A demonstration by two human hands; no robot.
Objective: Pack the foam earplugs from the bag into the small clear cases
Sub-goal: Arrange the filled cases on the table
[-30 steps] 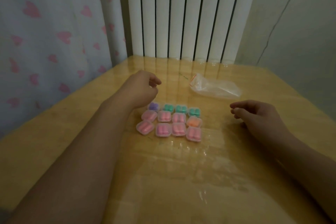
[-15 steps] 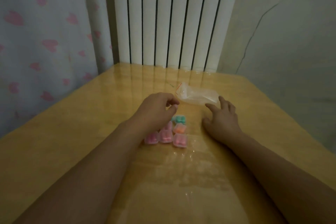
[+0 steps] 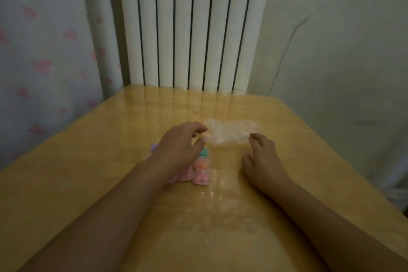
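Glossy yellow wooden table [image 3: 66, 183] spreads bare around the crumpled clear plastic bag [image 3: 229, 131]. Left hand [image 3: 178, 150], at its left end, and right hand [image 3: 262, 161], at its right corner (contact unclear), curl loosely; filled small clear cases [image 3: 202, 171] lie nearer, partly hidden.

Both hands reach the clear bag [image 3: 229, 131] (cases [image 3: 202, 171] partly hidden) on the wooden table [image 3: 66, 172].

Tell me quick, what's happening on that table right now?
Left hand and right hand at either end of the clear bag, grip unclear. Filled cases partly under left hand. Nothing in the way.
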